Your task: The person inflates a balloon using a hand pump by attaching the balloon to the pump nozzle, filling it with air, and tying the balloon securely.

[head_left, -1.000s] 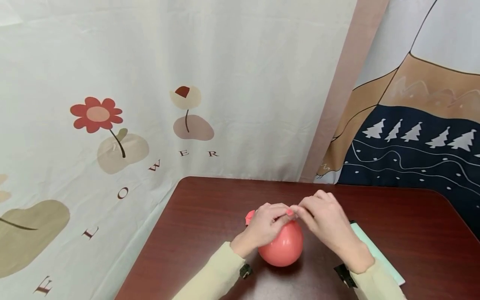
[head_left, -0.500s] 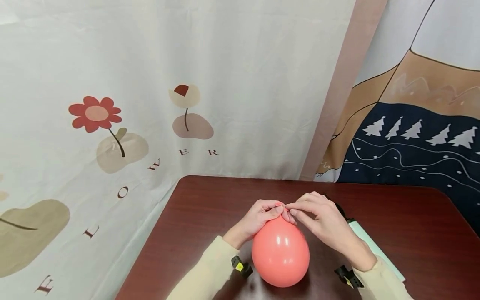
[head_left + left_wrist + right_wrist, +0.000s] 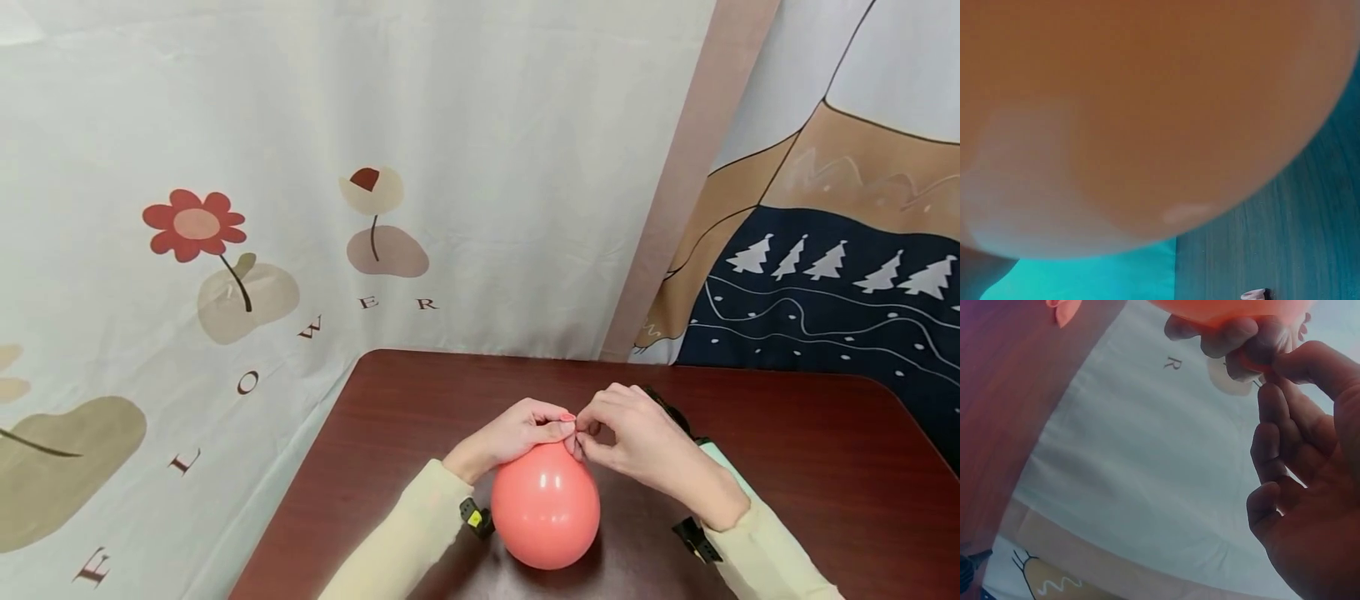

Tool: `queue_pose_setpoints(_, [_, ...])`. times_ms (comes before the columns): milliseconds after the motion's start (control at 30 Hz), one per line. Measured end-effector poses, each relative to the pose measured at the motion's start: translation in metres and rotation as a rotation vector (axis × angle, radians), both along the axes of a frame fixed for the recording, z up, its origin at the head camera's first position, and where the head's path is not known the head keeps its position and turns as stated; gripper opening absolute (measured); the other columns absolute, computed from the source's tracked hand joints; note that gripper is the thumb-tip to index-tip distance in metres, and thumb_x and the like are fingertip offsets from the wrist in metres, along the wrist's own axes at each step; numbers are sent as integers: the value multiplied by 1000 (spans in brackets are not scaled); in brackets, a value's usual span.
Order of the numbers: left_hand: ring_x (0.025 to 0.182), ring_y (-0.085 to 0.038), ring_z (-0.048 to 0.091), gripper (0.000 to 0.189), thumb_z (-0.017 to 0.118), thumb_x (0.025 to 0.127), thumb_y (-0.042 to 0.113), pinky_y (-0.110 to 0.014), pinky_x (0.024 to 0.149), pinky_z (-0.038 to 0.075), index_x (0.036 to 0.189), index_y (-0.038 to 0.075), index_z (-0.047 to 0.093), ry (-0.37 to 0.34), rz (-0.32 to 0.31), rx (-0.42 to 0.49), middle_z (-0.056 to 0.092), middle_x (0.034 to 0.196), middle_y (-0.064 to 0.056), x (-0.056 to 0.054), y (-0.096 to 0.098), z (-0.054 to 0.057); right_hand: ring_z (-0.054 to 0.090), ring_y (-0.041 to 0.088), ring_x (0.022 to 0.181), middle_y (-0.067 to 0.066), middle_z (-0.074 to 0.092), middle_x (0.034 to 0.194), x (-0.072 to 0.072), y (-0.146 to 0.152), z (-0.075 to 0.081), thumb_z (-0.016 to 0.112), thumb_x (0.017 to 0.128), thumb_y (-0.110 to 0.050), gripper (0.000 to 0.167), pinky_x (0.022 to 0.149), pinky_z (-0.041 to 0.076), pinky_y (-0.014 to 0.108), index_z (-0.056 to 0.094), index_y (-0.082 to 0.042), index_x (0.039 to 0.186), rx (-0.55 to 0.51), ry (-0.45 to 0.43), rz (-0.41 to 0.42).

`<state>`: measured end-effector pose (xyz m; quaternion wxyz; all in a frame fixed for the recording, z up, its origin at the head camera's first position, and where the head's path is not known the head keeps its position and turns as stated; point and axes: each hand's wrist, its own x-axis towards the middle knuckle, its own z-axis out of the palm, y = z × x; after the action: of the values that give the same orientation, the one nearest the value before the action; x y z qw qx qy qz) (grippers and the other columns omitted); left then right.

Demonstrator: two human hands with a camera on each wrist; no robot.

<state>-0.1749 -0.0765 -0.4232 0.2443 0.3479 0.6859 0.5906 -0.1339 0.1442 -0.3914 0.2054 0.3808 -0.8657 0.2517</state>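
A round inflated coral balloon (image 3: 546, 508) sits just above or on the brown table, its neck pointing up and away; which of the two I cannot tell. My left hand (image 3: 516, 435) pinches the balloon's neck between thumb and fingers. At that same neck, the thumb and fingertips of my right hand (image 3: 641, 437) pinch the mouth end. In the right wrist view, my right hand (image 3: 1310, 462) meets the left fingers (image 3: 1229, 337) below the balloon (image 3: 1235, 307). The balloon (image 3: 1147, 125) fills most of the left wrist view and hides the left hand there.
Brown table (image 3: 420, 400) with its far edge against a printed curtain (image 3: 510, 167). A flat mint-green item (image 3: 722, 457) lies partly under my right forearm, with something black (image 3: 671, 410) behind it. Another coral piece (image 3: 1066, 311) lies on the table in the right wrist view.
The balloon swung out from under my left hand toward me, then shifted slightly left. Both hands stayed at its neck; my right fingers have curled in more.
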Motion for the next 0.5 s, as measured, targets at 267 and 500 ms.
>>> queue_pose_setpoints(267, [87, -7, 64, 24, 56, 105, 8, -21, 80, 52, 104, -11, 70, -17, -44, -22, 72, 91, -14, -3, 0, -5, 46, 2, 77, -16, 53, 74, -1, -3, -9, 81, 72, -5, 30, 68, 45, 27, 61, -27, 77, -28, -9, 26])
queue_pose_setpoints(500, [87, -7, 65, 24, 58, 103, 7, -20, 77, 52, 102, -14, 70, -62, -106, -26, 73, 89, -3, -7, -1, -6, 53, 8, 74, -18, 52, 78, 0, 0, -21, 75, 74, -2, 34, 61, 48, 23, 59, -32, 77, -190, -298, 77])
